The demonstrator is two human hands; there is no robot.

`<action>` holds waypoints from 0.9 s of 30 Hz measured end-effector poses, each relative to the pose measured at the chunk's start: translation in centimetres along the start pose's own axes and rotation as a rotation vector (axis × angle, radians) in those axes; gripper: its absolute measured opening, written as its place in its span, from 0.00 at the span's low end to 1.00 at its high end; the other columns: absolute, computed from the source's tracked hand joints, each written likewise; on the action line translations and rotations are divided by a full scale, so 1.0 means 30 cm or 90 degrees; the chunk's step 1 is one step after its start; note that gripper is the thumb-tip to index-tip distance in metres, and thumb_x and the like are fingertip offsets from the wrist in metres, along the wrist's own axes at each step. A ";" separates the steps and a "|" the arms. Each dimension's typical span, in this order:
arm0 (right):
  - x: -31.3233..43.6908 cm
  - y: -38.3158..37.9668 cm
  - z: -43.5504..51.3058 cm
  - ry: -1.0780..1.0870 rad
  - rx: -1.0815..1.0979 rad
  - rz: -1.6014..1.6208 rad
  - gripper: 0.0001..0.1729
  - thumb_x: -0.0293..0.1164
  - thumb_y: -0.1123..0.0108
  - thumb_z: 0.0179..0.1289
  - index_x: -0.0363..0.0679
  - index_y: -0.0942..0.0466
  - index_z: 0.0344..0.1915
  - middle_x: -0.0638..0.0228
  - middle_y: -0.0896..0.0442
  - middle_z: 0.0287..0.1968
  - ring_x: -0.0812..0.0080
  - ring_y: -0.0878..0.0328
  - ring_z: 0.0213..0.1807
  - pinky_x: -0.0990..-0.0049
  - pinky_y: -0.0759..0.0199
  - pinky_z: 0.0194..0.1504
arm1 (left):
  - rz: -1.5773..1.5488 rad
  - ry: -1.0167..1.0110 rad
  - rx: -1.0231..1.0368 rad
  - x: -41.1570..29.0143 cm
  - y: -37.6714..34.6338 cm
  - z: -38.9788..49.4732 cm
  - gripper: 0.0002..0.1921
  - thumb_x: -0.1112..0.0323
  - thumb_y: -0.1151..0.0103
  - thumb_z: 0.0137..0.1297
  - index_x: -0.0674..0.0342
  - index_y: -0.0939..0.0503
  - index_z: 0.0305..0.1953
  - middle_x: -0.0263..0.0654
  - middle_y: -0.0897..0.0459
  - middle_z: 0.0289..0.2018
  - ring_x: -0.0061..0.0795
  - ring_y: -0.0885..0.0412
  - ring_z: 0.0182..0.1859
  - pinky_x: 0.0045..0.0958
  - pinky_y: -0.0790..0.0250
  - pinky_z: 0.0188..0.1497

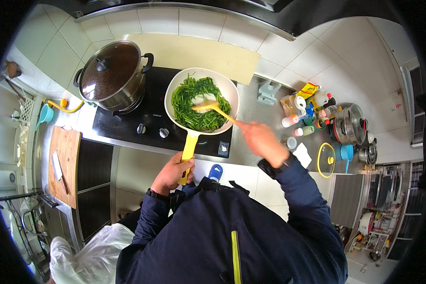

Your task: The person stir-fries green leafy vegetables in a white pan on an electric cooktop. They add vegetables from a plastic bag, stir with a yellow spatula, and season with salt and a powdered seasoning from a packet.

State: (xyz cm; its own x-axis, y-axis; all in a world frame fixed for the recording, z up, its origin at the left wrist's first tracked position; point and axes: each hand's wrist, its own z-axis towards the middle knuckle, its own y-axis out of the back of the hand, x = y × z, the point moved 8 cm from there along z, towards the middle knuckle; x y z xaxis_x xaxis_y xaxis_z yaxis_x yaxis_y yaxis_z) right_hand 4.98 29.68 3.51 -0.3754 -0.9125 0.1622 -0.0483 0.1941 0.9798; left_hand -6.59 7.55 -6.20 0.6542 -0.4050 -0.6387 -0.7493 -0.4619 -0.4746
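My left hand (174, 173) is wrapped around the yellow handle (189, 149) of a white-lined frying pan (230, 90), which sits over the right side of the black gas hob (152, 96). Chopped green vegetables (198, 119) lie in a ring inside it, with the pale pan bottom showing at the centre. In my right hand (264, 142) is the handle of a wooden spatula (213, 105). The spatula's head rests at the middle of the greens; the hand and the tool are slightly blurred.
A lidded steel stockpot (115, 76) stands on the hob's left. A kitchen knife (58, 168) lies on a wooden cutting board (71, 152). Seasoning bottles (319, 103), a yellow-rimmed glass lid (325, 161) and a steel pot (349, 124) crowd the right counter. Another person's white garment (96, 252) shows lower left.
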 end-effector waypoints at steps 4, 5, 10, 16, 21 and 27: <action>-0.002 0.064 0.035 -0.091 -0.056 -0.048 0.23 0.27 0.48 0.67 0.44 0.24 0.62 0.55 0.22 0.30 0.51 0.21 0.33 0.55 0.25 0.34 | 0.016 -0.020 -0.007 -0.008 0.002 -0.004 0.13 0.66 0.47 0.74 0.62 0.30 0.54 0.34 0.26 0.29 0.25 0.29 0.23 0.27 0.35 0.23; 0.008 0.078 0.044 -0.084 -0.076 -0.051 0.23 0.27 0.48 0.67 0.44 0.25 0.62 0.55 0.22 0.30 0.51 0.21 0.33 0.55 0.25 0.34 | 0.005 -0.021 0.001 -0.008 -0.001 -0.005 0.13 0.66 0.46 0.73 0.62 0.30 0.54 0.34 0.26 0.29 0.25 0.29 0.23 0.27 0.35 0.23; 0.011 0.015 0.037 -0.087 0.040 -0.039 0.24 0.26 0.49 0.66 0.48 0.24 0.62 0.57 0.22 0.30 0.52 0.21 0.33 0.55 0.26 0.33 | 0.009 -0.017 0.008 -0.005 -0.001 -0.011 0.13 0.65 0.46 0.73 0.62 0.30 0.54 0.34 0.26 0.30 0.25 0.28 0.23 0.27 0.35 0.24; 0.033 0.090 0.039 0.039 -0.096 0.014 0.22 0.27 0.47 0.66 0.50 0.22 0.60 0.55 0.21 0.30 0.50 0.21 0.35 0.54 0.27 0.35 | 0.007 -0.007 -0.001 -0.002 0.002 -0.012 0.14 0.65 0.45 0.73 0.62 0.30 0.55 0.34 0.26 0.30 0.25 0.29 0.22 0.27 0.34 0.24; -0.033 0.040 0.047 -0.042 -0.008 -0.025 0.23 0.28 0.45 0.65 0.44 0.22 0.60 0.54 0.19 0.31 0.50 0.21 0.37 0.55 0.26 0.39 | -0.008 -0.012 0.010 -0.008 0.000 -0.014 0.14 0.65 0.45 0.73 0.61 0.30 0.55 0.33 0.27 0.29 0.25 0.29 0.22 0.27 0.34 0.24; -0.065 -0.013 0.031 -0.052 -0.018 -0.033 0.22 0.29 0.49 0.67 0.46 0.23 0.60 0.57 0.20 0.29 0.52 0.21 0.34 0.55 0.26 0.35 | -0.011 -0.015 0.027 -0.009 -0.003 -0.014 0.13 0.67 0.46 0.73 0.61 0.30 0.54 0.34 0.26 0.29 0.26 0.28 0.22 0.28 0.34 0.23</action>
State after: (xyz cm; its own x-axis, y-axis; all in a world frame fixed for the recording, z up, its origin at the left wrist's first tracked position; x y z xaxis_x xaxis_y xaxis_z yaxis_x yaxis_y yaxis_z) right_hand 4.88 31.71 2.71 -0.4475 -0.8883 0.1030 -0.0432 0.1365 0.9897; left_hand -6.67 7.37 -5.73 0.6649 -0.3783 -0.6440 -0.7418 -0.4348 -0.5105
